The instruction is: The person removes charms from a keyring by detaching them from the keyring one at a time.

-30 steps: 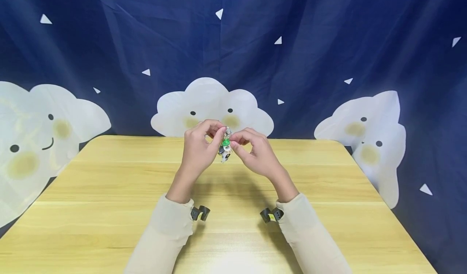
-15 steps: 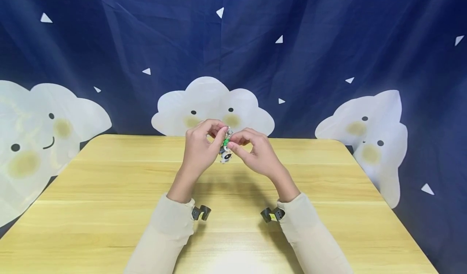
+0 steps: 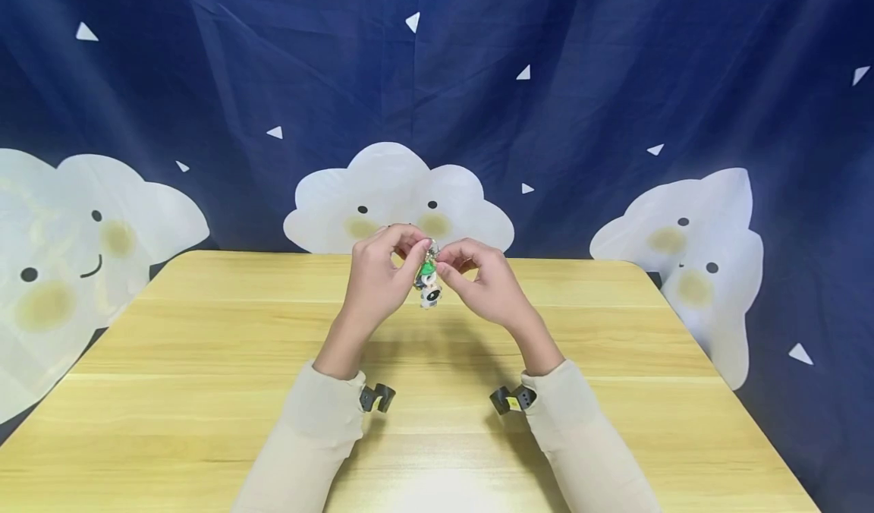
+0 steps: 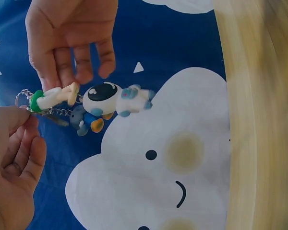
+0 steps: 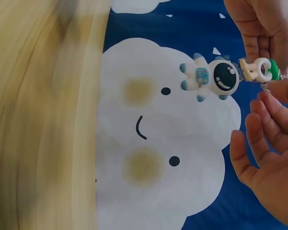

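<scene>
Both hands are raised above the table's far part in the head view. The left hand (image 3: pixel 375 281) (image 4: pixel 12 163) pinches a metal key ring (image 3: pixel 432 245) at the top of a bunch of charms. From the right, the right hand (image 3: pixel 488 281) (image 5: pixel 273 167) pinches close to the small chains beside the ring, its other fingers curved. A white-and-blue astronaut charm (image 3: pixel 431 295) (image 4: pixel 129 98) (image 5: pixel 223 76) hangs lowest. Above it is a green-topped cream charm (image 4: pixel 57 96) (image 5: pixel 259 69). A grey-blue animal charm with orange feet (image 4: pixel 81 120) hangs alongside.
The light wooden table (image 3: pixel 437 437) spans the lower view. Behind it hangs a dark blue curtain (image 3: pixel 464 118) with white clouds and small triangles. A black wrist camera (image 3: pixel 378 398) sits on the left sleeve, another (image 3: pixel 512 400) on the right.
Both hands and the charms have shifted slightly to the right. The astronaut charm has turned, and its dark visor shows more clearly. Both hands still pinch the bunch.
</scene>
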Demonstrator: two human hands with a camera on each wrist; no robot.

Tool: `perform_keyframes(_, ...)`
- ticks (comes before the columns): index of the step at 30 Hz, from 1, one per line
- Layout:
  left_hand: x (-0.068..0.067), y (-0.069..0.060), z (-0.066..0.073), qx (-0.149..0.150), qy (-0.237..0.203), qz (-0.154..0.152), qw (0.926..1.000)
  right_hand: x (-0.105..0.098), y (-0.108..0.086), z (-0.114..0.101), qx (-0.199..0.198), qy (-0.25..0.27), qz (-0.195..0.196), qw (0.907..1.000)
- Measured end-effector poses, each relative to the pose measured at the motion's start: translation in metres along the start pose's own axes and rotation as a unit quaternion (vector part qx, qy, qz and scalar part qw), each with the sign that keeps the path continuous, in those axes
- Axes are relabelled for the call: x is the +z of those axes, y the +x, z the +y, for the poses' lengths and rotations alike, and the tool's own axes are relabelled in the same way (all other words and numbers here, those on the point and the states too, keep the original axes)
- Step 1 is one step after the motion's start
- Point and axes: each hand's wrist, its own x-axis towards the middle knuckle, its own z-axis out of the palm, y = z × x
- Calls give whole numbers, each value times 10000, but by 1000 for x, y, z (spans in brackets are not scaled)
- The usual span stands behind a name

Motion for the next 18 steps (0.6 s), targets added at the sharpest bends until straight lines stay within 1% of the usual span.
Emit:
perform_keyframes(4, 0, 0, 1, -12, -18, -11, 10000, 1, 0, 1, 11, 58, -167, 9998)
perform_keyframes(10, 0, 0, 1, -6, -6, -19, 10000, 4, -1, 1, 50, 250, -282, 9993)
perform_keyframes(13, 1, 0, 1, -6, 7, -24, 10000, 6, -1, 1, 134, 309, -285, 9990)
perform_keyframes(18, 0, 0, 0, -19, -8, 0, 10000, 4, -1, -1, 221, 341, -176, 9990)
